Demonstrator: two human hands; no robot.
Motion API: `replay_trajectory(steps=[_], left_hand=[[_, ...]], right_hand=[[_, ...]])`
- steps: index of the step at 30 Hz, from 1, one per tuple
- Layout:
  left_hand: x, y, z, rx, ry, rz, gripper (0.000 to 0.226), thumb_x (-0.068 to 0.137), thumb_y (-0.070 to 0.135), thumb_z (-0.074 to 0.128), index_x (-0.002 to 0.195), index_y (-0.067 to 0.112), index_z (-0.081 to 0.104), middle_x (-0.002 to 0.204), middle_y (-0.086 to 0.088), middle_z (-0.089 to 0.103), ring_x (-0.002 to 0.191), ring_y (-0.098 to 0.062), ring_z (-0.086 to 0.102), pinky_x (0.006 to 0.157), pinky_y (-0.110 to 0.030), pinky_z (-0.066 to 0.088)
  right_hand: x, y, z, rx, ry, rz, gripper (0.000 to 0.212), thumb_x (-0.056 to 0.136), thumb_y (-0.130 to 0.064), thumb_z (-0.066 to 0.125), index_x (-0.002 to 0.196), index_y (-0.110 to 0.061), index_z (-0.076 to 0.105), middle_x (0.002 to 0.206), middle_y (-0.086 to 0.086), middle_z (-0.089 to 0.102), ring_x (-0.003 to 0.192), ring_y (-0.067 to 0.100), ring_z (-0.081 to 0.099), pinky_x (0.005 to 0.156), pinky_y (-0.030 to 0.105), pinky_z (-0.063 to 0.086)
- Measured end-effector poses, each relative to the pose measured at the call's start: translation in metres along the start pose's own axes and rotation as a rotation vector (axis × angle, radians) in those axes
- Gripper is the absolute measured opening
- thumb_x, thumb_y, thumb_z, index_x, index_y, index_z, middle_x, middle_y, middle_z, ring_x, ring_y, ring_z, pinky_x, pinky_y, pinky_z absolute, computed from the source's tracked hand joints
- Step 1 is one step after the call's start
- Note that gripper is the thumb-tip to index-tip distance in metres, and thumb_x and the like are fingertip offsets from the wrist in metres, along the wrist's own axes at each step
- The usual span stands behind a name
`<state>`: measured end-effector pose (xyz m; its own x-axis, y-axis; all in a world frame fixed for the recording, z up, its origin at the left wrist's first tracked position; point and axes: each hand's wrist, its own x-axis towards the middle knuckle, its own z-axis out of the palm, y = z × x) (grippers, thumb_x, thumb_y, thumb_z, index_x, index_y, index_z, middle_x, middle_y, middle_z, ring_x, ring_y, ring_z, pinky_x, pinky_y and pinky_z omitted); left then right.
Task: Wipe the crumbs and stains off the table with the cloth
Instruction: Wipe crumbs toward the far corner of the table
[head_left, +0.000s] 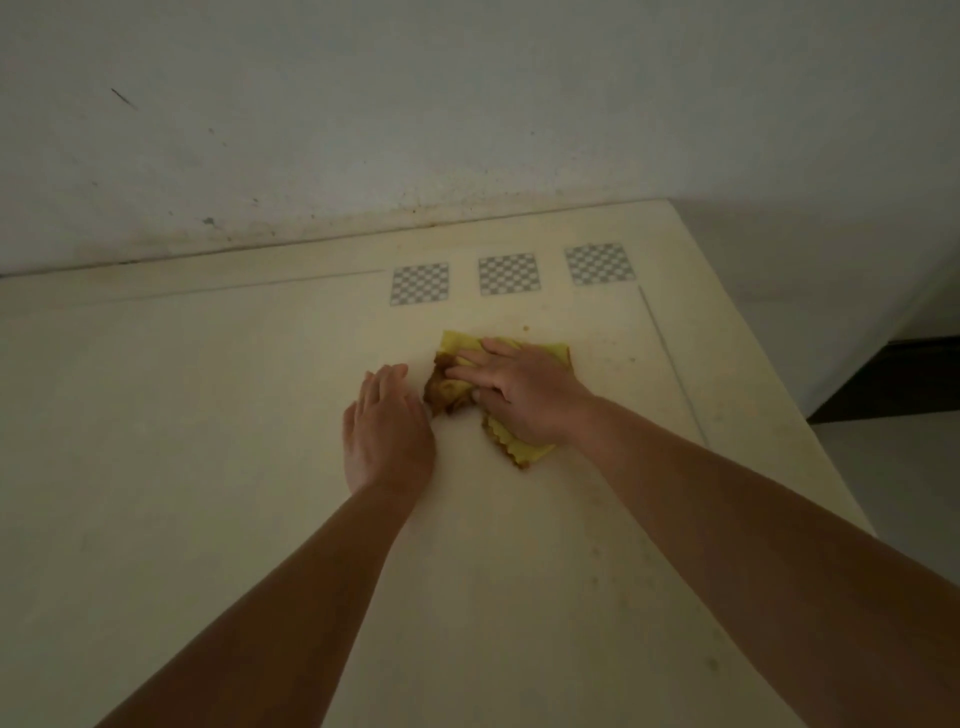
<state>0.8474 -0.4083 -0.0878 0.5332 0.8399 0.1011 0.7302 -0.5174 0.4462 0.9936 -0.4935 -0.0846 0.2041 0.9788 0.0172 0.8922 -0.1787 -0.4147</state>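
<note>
While the dim light is flattening most detail, I am seeing a pale cream bench (208, 441) running up to a scuffed white wall (467, 104), with three grey checkered squares (509, 274) lying in a row near the far edge. A crumpled yellow cloth with brown stained patches (454, 387) is lying on the bench just in front of those squares. My right hand (519, 392) is pressing flat on top of it, fingers spread and pointing left, so the grip is wide and not closing around the fabric. My left hand (387, 426) is resting palm down on the bare bench just beside the cloth's left edge, fingers together and extended, holding nothing; whether it is touching the cloth I cannot tell. A few small brown specks (525, 328) are sitting on the bench beyond the cloth. A thin dark seam line (670, 358) is running along the right side of the bench. My right hand is hiding the middle of the cloth, and both forearms are being cut off by the lower edge. Past the right bench edge, a dark shape (898, 379) near the floor is too shadowy to make out.
</note>
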Motion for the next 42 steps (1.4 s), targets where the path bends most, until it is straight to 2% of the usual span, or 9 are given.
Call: replay_trajectory(steps=[4, 8, 12, 18, 25, 31, 36, 39, 42], left_hand=[[0.034, 0.024, 0.016, 0.033, -0.013, -0.031, 0.045, 0.095, 0.022, 0.029, 0.140, 0.016, 0.034, 0.152, -0.004, 0.033, 0.144, -0.019, 0.019, 0.116, -0.037, 0.016], [0.041, 0.040, 0.026, 0.041, -0.048, 0.011, 0.048, 0.095, 0.026, 0.025, 0.142, 0.018, 0.030, 0.155, -0.001, 0.027, 0.146, -0.016, 0.014, 0.119, -0.037, 0.013], [0.041, 0.039, 0.030, 0.057, -0.028, 0.006, 0.048, 0.095, 0.030, 0.025, 0.142, 0.021, 0.032, 0.155, 0.002, 0.027, 0.145, -0.012, 0.014, 0.119, -0.034, 0.012], [0.043, 0.040, 0.030, 0.068, -0.003, 0.023, 0.046, 0.093, 0.028, 0.031, 0.138, 0.018, 0.040, 0.153, -0.001, 0.033, 0.144, -0.015, 0.021, 0.118, -0.036, 0.017], [0.044, 0.039, 0.032, 0.065, 0.019, 0.027, 0.045, 0.093, 0.028, 0.033, 0.136, 0.018, 0.043, 0.152, -0.003, 0.036, 0.143, -0.018, 0.025, 0.117, -0.038, 0.020], [0.041, 0.042, 0.028, 0.026, 0.086, 0.068, 0.036, 0.090, 0.026, 0.041, 0.121, 0.018, 0.058, 0.141, -0.008, 0.049, 0.131, -0.027, 0.041, 0.112, -0.040, 0.031], [0.047, 0.048, 0.022, 0.073, 0.128, 0.092, 0.030, 0.087, 0.026, 0.044, 0.105, 0.020, 0.067, 0.119, -0.010, 0.056, 0.110, -0.033, 0.048, 0.096, -0.038, 0.037], [0.036, 0.049, 0.024, 0.119, 0.105, 0.108, 0.031, 0.090, 0.027, 0.041, 0.106, 0.019, 0.067, 0.116, -0.014, 0.057, 0.109, -0.036, 0.048, 0.088, -0.040, 0.041], [0.032, 0.050, 0.020, 0.145, 0.049, 0.120, 0.032, 0.091, 0.023, 0.039, 0.109, 0.017, 0.066, 0.120, -0.021, 0.055, 0.112, -0.039, 0.049, 0.089, -0.043, 0.042]], right_hand=[[0.045, 0.040, -0.013, -0.039, 0.020, 0.064, 0.042, 0.099, -0.032, 0.029, 0.141, -0.035, 0.030, 0.156, -0.008, 0.019, 0.143, 0.018, 0.009, 0.115, 0.043, 0.009], [0.078, 0.071, -0.024, -0.059, 0.066, 0.139, 0.044, 0.098, -0.032, 0.027, 0.142, -0.034, 0.027, 0.157, -0.008, 0.016, 0.143, 0.019, 0.009, 0.114, 0.043, 0.008], [0.099, 0.099, -0.037, -0.079, 0.105, 0.238, 0.045, 0.098, -0.034, 0.025, 0.143, -0.033, 0.025, 0.157, -0.009, 0.014, 0.143, 0.019, 0.008, 0.115, 0.044, 0.006], [0.097, 0.136, -0.053, -0.116, 0.107, 0.322, 0.046, 0.097, -0.039, 0.024, 0.143, -0.036, 0.022, 0.157, -0.008, 0.012, 0.144, 0.022, 0.005, 0.114, 0.048, 0.005], [0.052, 0.183, -0.078, -0.147, 0.105, 0.456, 0.046, 0.097, -0.038, 0.023, 0.143, -0.037, 0.020, 0.158, -0.007, 0.008, 0.144, 0.022, 0.007, 0.114, 0.047, 0.008], [0.022, 0.177, -0.076, -0.153, 0.105, 0.422, 0.047, 0.098, -0.036, 0.024, 0.145, -0.031, 0.020, 0.158, -0.002, 0.009, 0.144, 0.025, 0.006, 0.114, 0.047, 0.009], [-0.004, 0.157, -0.079, -0.078, 0.058, 0.299, 0.044, 0.098, -0.030, 0.032, 0.142, -0.034, 0.027, 0.157, -0.004, 0.014, 0.144, 0.023, 0.008, 0.114, 0.044, 0.006], [-0.035, 0.137, -0.068, 0.026, 0.044, 0.241, 0.043, 0.096, -0.025, 0.041, 0.138, -0.035, 0.036, 0.155, -0.006, 0.021, 0.144, 0.019, 0.008, 0.114, 0.039, 0.003], [-0.063, 0.110, -0.056, 0.091, -0.001, 0.161, 0.043, 0.093, -0.024, 0.047, 0.135, -0.035, 0.042, 0.151, -0.010, 0.028, 0.143, 0.018, 0.009, 0.116, 0.042, 0.002]])
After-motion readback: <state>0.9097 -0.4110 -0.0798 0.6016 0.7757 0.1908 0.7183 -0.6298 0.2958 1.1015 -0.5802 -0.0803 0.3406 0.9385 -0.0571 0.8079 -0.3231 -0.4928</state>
